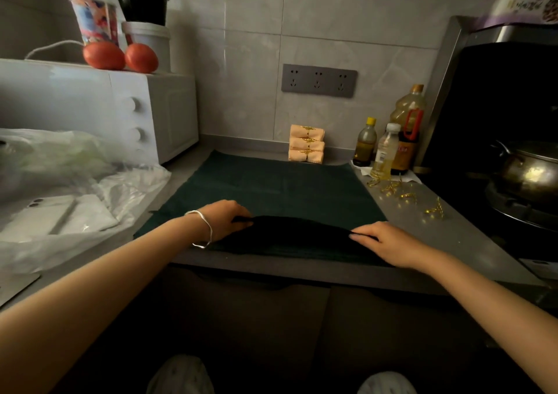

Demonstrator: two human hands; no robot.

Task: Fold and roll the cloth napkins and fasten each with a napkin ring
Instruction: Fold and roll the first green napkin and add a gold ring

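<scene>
The dark green napkin (271, 188) lay spread flat on the grey counter (428, 227), between the white microwave (99, 103) on one side and the bottles (389, 149) and stove (519, 194) on the other, with its near edge lifted and doubled over into a dark fold (299, 233) along the counter's front. It looked like thin, limp cloth: light, soft, not fragile, and likely to sag or slide out of line unless held at both ends at once, so the sensible grip was at the two outer corners of the folded edge, pinched and kept taut. The left hand (222, 218), with a thin silver bracelet (202, 229) on the wrist, was closed narrowly on the left end of the fold, its fingertips hidden in the cloth. The right hand (389, 242) pinched the right end, fingers nearly together and curled over the edge. Against the back wall stood three peach napkin rolls (306, 143), stacked and each bound with a gold ring, which suggested part of the job was already done. More loose gold rings (404, 194) lay scattered on the bare counter to the right of the napkin, near the bottles and within reach of the right hand; they looked small and thin.
</scene>
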